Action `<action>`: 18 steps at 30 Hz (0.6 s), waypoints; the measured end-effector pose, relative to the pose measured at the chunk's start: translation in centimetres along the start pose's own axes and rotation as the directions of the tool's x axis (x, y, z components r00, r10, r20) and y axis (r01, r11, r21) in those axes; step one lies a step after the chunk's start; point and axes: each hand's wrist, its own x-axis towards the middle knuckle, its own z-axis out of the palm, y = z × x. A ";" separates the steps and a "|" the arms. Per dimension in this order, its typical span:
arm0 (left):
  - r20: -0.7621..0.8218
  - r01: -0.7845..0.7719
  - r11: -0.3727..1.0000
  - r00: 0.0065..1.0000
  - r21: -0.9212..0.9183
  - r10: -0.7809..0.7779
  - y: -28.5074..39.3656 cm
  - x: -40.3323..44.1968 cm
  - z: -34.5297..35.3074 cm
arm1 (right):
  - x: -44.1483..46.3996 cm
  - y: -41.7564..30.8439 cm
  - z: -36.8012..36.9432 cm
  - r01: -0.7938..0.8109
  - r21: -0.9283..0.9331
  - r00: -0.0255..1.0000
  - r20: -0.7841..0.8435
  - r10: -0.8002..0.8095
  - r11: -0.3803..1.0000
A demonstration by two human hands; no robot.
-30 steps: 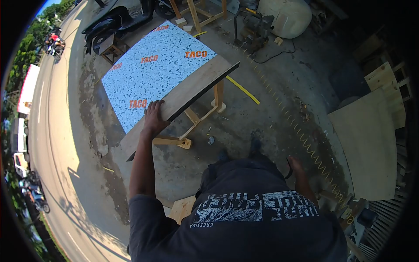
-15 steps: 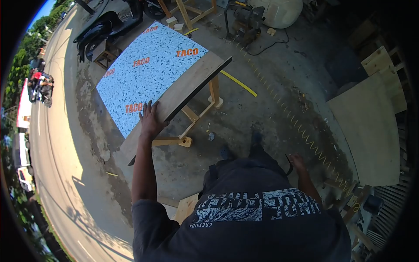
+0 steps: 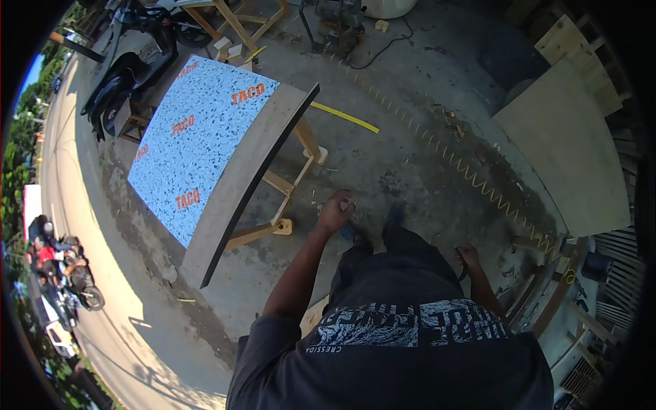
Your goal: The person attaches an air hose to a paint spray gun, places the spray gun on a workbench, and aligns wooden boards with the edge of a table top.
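Note:
My left hand (image 3: 335, 213) is in the air over the floor, to the right of the work stand, its fingers loosely curled and a gap showing by the thumb; I see nothing in it. At my right side, my right hand (image 3: 469, 257) is closed around a thin dark curved strip (image 3: 464, 272), mostly hidden by the hand. On the wooden stand (image 3: 277, 183) lies a board (image 3: 236, 179) with a dark front edge. A blue speckled sheet (image 3: 198, 130) printed with orange TACO lettering covers most of it, leaving a bare brown strip along the near side.
A yellow strip (image 3: 345, 117) and a coiled yellow hose (image 3: 471, 174) lie on the concrete floor. A large pale panel (image 3: 570, 147) stands at the right. Behind the stand are a dark scooter (image 3: 140, 65) and a compressor (image 3: 339, 27). Riders on a motorcycle (image 3: 72, 270) pass along the road at left.
My left hand has lifted off the board and moved right, towards my body. My right hand stays low at my side. The view has shifted, and the motorcycle on the road is nearer.

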 end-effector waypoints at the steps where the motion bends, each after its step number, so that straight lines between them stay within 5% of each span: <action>1: 0.163 0.045 0.996 0.985 0.071 -0.056 -0.1 -0.1 2.1 | -0.5 -0.1 -0.2 -0.019 0.016 1.000 -0.007 0.019 1.000; 4: 0.547 -0.036 0.991 0.836 0.127 -0.040 -4.0 -1.8 8.1 | -1.6 0.1 -1.5 -0.040 0.024 0.997 -0.069 0.042 0.999; 5: 0.645 0.126 0.986 0.745 0.110 -0.168 -2.9 -3.3 8.6 | -1.1 1.3 -1.8 -0.037 0.033 0.996 -0.082 0.039 0.999; 7: 0.910 0.032 0.999 0.413 0.024 -0.035 -12.7 -3.2 12.8 | -1.6 2.5 -3.2 -0.004 0.026 0.989 -0.145 0.008 1.000; 8: 0.881 0.374 0.926 0.418 0.053 -0.220 -10.8 -4.1 10.5 | -2.4 2.5 -3.8 0.022 0.003 0.982 -0.186 -0.021 1.000; 9: 0.880 0.183 0.983 0.467 -0.007 -0.081 -9.0 -4.0 9.6 | -1.5 5.0 -4.2 -0.005 -0.041 0.980 -0.201 -0.003 0.999; 11: 0.688 0.211 0.816 0.448 0.539 -0.570 -7.0 -2.9 9.7 | -3.2 5.6 -5.5 -0.061 0.001 0.969 -0.241 0.059 0.998; 12: 0.668 0.392 0.846 0.525 0.361 -0.528 -14.3 -2.1 9.2 | -4.2 6.0 -6.7 -0.102 0.037 0.965 -0.238 0.108 0.994; 13: 0.638 0.243 0.817 0.524 0.523 -0.564 -24.7 -0.9 9.2 | -4.5 8.0 -7.6 -0.125 0.090 0.944 -0.294 0.146 0.988; 14: 0.484 0.223 0.718 0.604 0.660 -0.633 -18.8 -0.6 8.8 | -3.9 10.2 -8.0 -0.162 0.090 0.944 -0.275 0.181 0.983; 15: 0.458 0.033 0.632 0.661 0.774 -0.595 -17.9 0.5 8.3 | -3.4 12.1 -8.6 -0.190 0.083 0.948 -0.245 0.205 0.978; 17: 0.583 -0.138 0.778 0.744 0.612 -0.327 -21.9 3.5 7.8 | -3.8 15.2 -10.8 -0.148 0.091 0.948 -0.270 0.168 0.985; 18: 0.596 -0.174 0.768 0.740 0.617 -0.311 -20.2 6.0 9.8 | -3.7 16.9 -12.2 -0.107 0.069 0.957 -0.264 0.122 0.992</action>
